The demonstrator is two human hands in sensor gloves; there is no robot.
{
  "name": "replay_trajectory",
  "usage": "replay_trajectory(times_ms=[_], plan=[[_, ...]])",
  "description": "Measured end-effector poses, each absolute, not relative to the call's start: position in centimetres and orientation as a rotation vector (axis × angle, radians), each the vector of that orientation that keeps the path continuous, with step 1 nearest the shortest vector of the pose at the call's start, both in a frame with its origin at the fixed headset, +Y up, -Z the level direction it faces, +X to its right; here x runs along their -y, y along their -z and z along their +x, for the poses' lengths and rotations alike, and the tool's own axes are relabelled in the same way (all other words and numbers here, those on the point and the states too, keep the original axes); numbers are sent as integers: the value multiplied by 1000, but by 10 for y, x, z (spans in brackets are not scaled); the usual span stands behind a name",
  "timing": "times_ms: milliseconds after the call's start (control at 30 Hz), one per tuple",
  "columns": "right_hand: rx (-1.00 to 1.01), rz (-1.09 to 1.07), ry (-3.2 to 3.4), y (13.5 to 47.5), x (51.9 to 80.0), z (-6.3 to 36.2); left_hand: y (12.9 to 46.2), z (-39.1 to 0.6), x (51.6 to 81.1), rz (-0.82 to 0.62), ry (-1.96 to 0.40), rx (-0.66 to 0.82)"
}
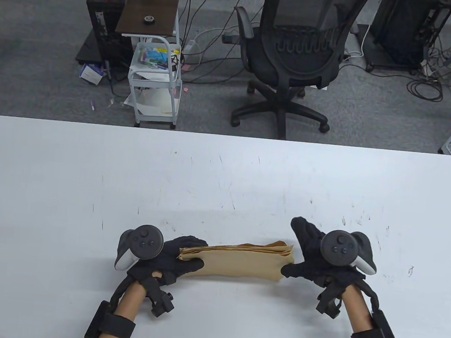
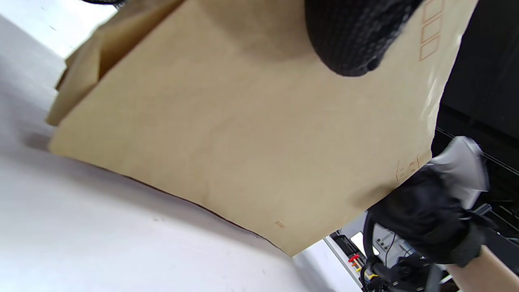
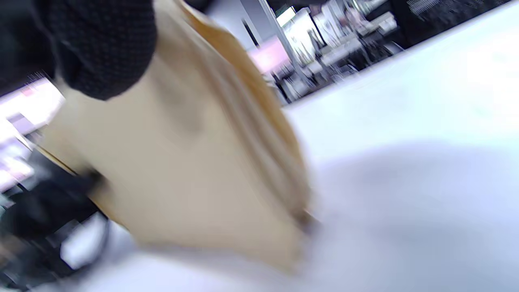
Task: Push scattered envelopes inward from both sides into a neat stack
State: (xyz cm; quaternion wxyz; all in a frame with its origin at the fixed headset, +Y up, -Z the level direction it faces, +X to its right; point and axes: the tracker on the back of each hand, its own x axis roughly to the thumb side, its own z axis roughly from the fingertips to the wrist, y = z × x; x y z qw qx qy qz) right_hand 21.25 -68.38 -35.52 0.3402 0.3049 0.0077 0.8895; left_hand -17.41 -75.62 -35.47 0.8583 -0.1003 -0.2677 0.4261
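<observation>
The bundle of tan kraft-paper envelopes [image 1: 236, 261] sits near the front edge of the white, scuffed table [image 1: 224, 177], tipped up on its long edge between my two hands. My left hand [image 1: 173, 257] grips one short end, thumb laid across the near face; my right hand [image 1: 312, 261] holds the other end, thumb on the face and fingers spread behind. I judge gathering is done and squaring is in hand: the far-side edges fan apart near the right end. Next I would tap the long edge down on the table and press both ends inward, gently, so nothing buckles. Bare tabletop lies ahead and to both sides; the front edge is close.
</observation>
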Motion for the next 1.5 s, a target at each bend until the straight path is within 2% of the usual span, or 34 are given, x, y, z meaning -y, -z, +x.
replay_trajectory(times_ms=[33, 100, 167, 333, 433, 533, 567, 600, 667, 767, 1033, 1167, 1267, 1333, 1433, 1500], plan=[[121, 811, -2256, 347, 666, 209, 355, -172, 757, -220, -905, 569], [277, 865, -2279, 332, 645, 193, 354, -169, 760, -253, -924, 577], [325, 982, -2454, 316, 633, 165, 353, -167, 761, -262, -947, 581], [127, 1375, -2734, 297, 644, 66, 350, -165, 764, -219, -972, 545], [145, 1385, -2615, 299, 645, 16, 350, -164, 766, -247, -1000, 549], [-68, 1354, -2716, 308, 660, -21, 351, -166, 769, -256, -1039, 527], [-66, 1338, -2785, 310, 663, -25, 352, -168, 770, -264, -1046, 521], [81, 1364, -2848, 312, 664, -24, 351, -170, 773, -287, -1067, 506], [210, 1347, -2853, 315, 663, -17, 352, -173, 774, -292, -1101, 498], [101, 1240, -2866, 319, 662, 10, 353, -173, 773, -285, -1076, 508], [184, 936, -3023, 326, 661, 109, 353, -172, 770, -283, -1025, 523], [84, 803, -2927, 315, 658, 150, 348, -167, 771, -327, -1005, 525], [318, 667, -2846, 293, 644, 166, 346, -168, 769, -346, -965, 520], [340, 577, -2824, 283, 640, 181, 346, -169, 766, -356, -956, 490], [260, 459, -2736, 293, 667, 198, 349, -169, 764, -398, -988, 420], [30, 520, -2596, 309, 695, 199, 346, -166, 766, -371, -1019, 410]])
